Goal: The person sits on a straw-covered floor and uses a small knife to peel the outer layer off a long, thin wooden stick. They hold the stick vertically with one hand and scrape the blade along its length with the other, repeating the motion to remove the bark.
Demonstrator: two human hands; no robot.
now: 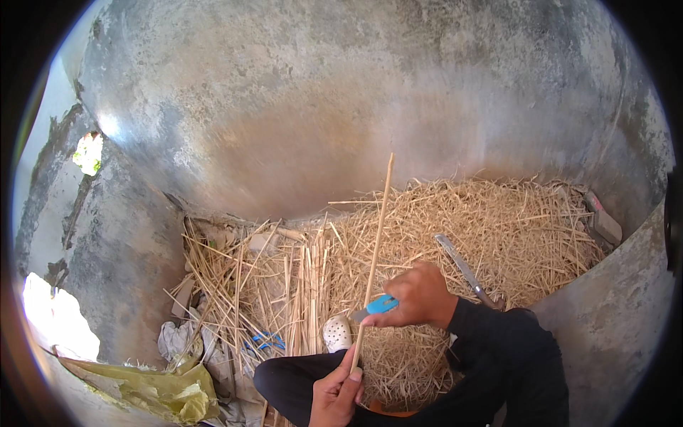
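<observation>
A long, thin, pale bamboo-like stick (379, 238) slants up in front of me, its top end near the wall. My left hand (337, 397) is closed round its lower end, just above my bent leg. My right hand (421, 293) grips a blue-handled utility knife (383, 304). Its grey blade lies against the stick, a little above the left hand, and the right thumb is close beside the stick. Whether the edge cuts in is too small to tell. Left of the stick, a bundle of similar split sticks (309, 277) lies on the ground.
Shavings (498, 220) cover the ground to the right, with a long-bladed knife (462, 265) on them. A white perforated clog (337, 333) is near my knee. Concrete walls (341, 92) close in the space. A yellowish sheet (142, 391) and grey cloth (178, 340) lie lower left.
</observation>
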